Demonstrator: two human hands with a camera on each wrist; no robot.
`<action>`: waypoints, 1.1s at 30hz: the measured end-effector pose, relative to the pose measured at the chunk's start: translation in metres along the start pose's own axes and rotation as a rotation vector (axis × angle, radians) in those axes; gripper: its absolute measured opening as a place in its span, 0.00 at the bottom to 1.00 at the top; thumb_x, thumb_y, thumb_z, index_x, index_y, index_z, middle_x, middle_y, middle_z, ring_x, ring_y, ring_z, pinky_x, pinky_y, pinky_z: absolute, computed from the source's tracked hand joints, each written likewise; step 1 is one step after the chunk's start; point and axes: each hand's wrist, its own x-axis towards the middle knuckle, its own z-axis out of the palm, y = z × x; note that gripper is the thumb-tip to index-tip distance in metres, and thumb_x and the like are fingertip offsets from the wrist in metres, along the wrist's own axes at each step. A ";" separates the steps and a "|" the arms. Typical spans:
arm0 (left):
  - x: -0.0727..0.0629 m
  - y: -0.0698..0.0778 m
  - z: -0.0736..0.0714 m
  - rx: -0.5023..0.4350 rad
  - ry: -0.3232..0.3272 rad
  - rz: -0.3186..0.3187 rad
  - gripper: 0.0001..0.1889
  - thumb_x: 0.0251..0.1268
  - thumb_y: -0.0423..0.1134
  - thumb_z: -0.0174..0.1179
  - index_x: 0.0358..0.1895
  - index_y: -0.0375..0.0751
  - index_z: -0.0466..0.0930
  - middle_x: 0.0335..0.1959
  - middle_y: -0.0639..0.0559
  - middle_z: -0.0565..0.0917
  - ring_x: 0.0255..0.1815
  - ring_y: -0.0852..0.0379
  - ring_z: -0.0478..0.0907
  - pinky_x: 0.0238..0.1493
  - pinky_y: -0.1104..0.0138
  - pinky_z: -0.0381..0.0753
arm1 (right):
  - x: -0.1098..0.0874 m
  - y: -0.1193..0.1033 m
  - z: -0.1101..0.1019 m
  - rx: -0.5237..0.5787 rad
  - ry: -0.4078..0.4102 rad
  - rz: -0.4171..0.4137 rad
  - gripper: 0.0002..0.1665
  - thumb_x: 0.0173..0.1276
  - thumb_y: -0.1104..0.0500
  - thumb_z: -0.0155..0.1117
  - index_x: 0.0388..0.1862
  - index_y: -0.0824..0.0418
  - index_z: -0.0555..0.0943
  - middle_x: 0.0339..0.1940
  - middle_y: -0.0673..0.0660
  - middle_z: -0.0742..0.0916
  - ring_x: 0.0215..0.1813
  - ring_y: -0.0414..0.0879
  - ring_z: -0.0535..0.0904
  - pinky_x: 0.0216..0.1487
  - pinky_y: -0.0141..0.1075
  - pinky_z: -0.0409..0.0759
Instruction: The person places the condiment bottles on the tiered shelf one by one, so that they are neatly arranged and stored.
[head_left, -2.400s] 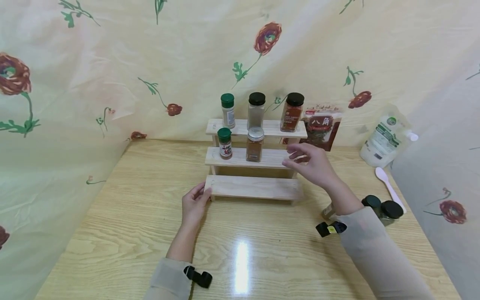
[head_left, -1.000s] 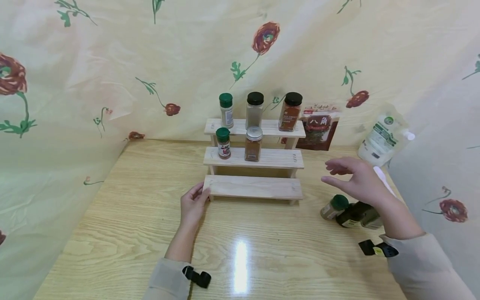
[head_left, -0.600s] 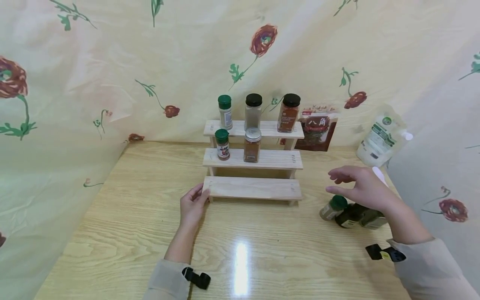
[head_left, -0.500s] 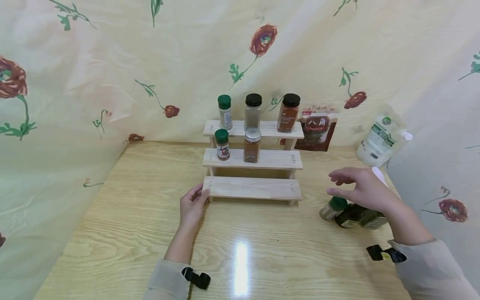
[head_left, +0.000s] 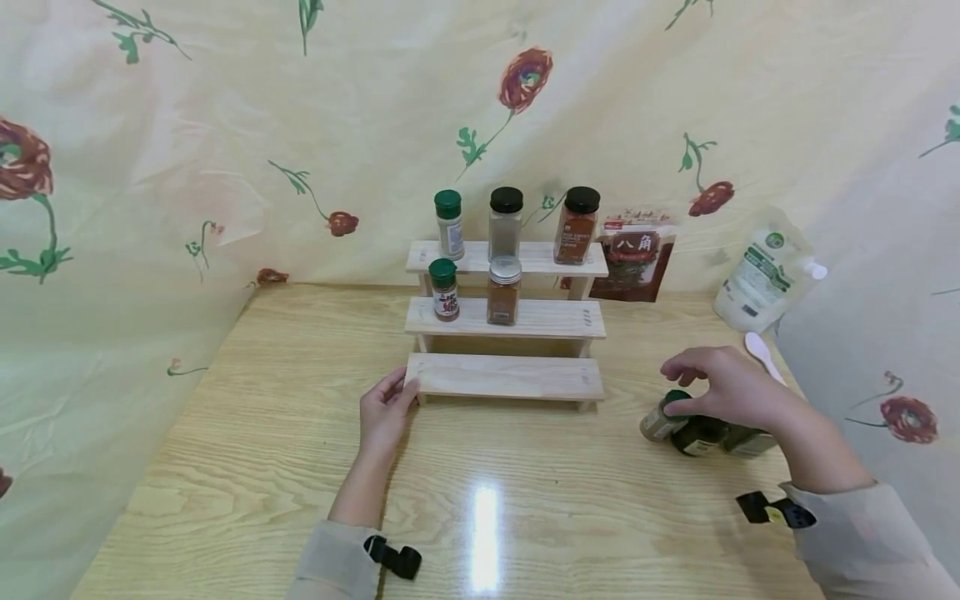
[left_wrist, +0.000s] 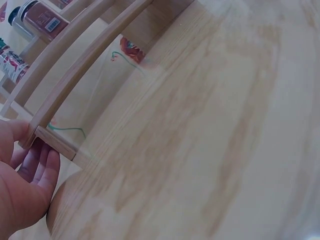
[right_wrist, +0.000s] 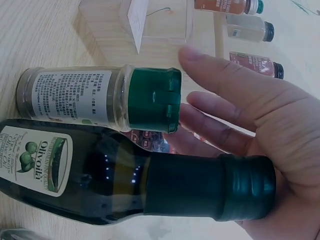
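Observation:
A three-step wooden spice rack (head_left: 504, 377) stands mid-table. My left hand (head_left: 386, 414) pinches the left end of its lowest step, thumb above and fingers beneath, as the left wrist view confirms. My right hand (head_left: 731, 387) hovers over bottles at the right, fingers spread in a loose curve with nothing gripped. Its thumb and fingers come close around the green cap of a spice shaker (right_wrist: 75, 97). A dark olive oil bottle (right_wrist: 95, 175) lies across the right wrist view in front of the palm. A third jar (head_left: 750, 443) is partly hidden behind the hand.
The upper steps hold several spice jars, among them a red pepper jar (head_left: 577, 229) and a silver-lidded jar (head_left: 504, 292). Behind the rack leans a brown pouch (head_left: 636, 257). A white refill pouch (head_left: 765, 275) and a pale spoon (head_left: 763, 354) are at the right edge.
My right hand has moved from the middle step's right end rightward and then down over the bottles. My left hand keeps its hold on the rack.

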 end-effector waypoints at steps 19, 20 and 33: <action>0.000 -0.002 0.000 -0.004 -0.002 0.015 0.22 0.70 0.35 0.66 0.63 0.30 0.78 0.48 0.43 0.81 0.39 0.64 0.80 0.47 0.74 0.85 | -0.002 0.003 0.002 0.060 -0.140 0.088 0.28 0.51 0.50 0.84 0.45 0.64 0.86 0.36 0.50 0.86 0.30 0.38 0.79 0.28 0.31 0.79; 0.000 -0.002 0.000 -0.003 -0.001 0.017 0.21 0.70 0.35 0.66 0.63 0.30 0.78 0.47 0.43 0.82 0.39 0.64 0.80 0.47 0.74 0.85 | -0.002 0.003 0.001 0.067 -0.146 0.081 0.27 0.51 0.51 0.84 0.45 0.65 0.86 0.36 0.51 0.86 0.30 0.38 0.79 0.28 0.31 0.80; -0.001 0.000 0.001 0.006 0.017 0.017 0.20 0.69 0.33 0.66 0.61 0.29 0.79 0.46 0.45 0.83 0.37 0.65 0.80 0.44 0.75 0.85 | -0.005 0.001 0.000 0.008 -0.007 0.005 0.23 0.50 0.56 0.85 0.41 0.66 0.87 0.32 0.49 0.88 0.32 0.39 0.81 0.29 0.32 0.82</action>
